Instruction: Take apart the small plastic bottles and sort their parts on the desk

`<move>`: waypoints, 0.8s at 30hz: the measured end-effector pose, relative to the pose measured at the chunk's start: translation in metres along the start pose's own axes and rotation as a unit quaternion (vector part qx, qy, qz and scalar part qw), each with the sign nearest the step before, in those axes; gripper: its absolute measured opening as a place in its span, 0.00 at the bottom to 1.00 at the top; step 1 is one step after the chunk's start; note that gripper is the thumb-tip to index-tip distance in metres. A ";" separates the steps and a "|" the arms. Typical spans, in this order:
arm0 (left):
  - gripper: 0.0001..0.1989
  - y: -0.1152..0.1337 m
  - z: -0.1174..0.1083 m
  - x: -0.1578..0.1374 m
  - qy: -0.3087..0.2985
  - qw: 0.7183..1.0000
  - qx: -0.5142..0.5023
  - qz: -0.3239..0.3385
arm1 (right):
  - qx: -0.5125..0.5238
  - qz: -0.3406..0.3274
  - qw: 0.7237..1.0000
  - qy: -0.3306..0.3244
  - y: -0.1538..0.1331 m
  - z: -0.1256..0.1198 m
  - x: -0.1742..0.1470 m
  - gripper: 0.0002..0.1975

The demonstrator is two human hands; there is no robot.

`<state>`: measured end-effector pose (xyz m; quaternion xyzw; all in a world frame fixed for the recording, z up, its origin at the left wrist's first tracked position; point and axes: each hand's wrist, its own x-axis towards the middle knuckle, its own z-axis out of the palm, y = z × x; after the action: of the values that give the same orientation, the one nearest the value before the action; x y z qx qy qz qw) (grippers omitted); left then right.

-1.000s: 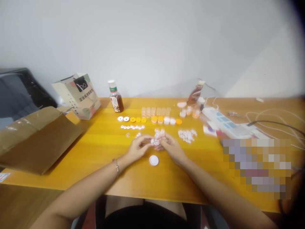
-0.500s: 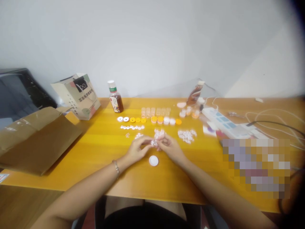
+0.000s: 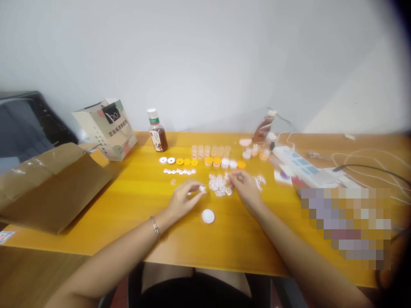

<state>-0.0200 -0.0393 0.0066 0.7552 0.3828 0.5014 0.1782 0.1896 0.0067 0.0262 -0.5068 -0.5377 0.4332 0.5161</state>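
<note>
My left hand [image 3: 183,200] pinches a small white plastic piece [image 3: 202,188] between thumb and fingertips. Over to the right, my right hand [image 3: 247,190] hovers at the edge of a pile of small clear plastic pieces [image 3: 218,187]. Its fingers are drawn together; whatever they hold is too small to make out. Part of another pile of pale pieces [image 3: 259,182] shows behind that hand. A round white lid [image 3: 208,216] lies on the table between my forearms. Beyond my left hand is a row of small white parts [image 3: 180,172].
Yellow ring caps [image 3: 187,162], clear cylinders [image 3: 207,151] and capped round containers [image 3: 217,162] line the table's middle. Two brown bottles [image 3: 158,137] stand farther back. A cardboard box [image 3: 61,192] and paper bag [image 3: 112,132] are left; a power strip [image 3: 297,164] with cables lies right.
My hands have come apart: the right has moved away to the right, toward the clear pieces. The left stays near its place, still pinching a small white piece.
</note>
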 end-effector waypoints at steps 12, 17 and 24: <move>0.12 0.002 0.001 0.000 -0.043 0.997 -0.012 -0.064 | -0.234 -0.057 0.970 -0.045 0.014 -0.006 0.011 0.05; 0.12 0.001 0.002 0.000 -0.048 0.997 -0.017 -0.062 | -0.263 -0.050 0.962 -0.053 0.016 -0.008 0.012 0.05; 0.12 0.002 0.003 0.000 -0.048 0.996 -0.029 -0.068 | -0.278 -0.039 0.958 -0.063 0.013 -0.010 0.012 0.09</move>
<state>-0.0165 -0.0402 0.0063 0.7447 0.4098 0.4624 0.2521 0.2013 0.0192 0.0154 -0.5805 -0.6877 0.2769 0.3367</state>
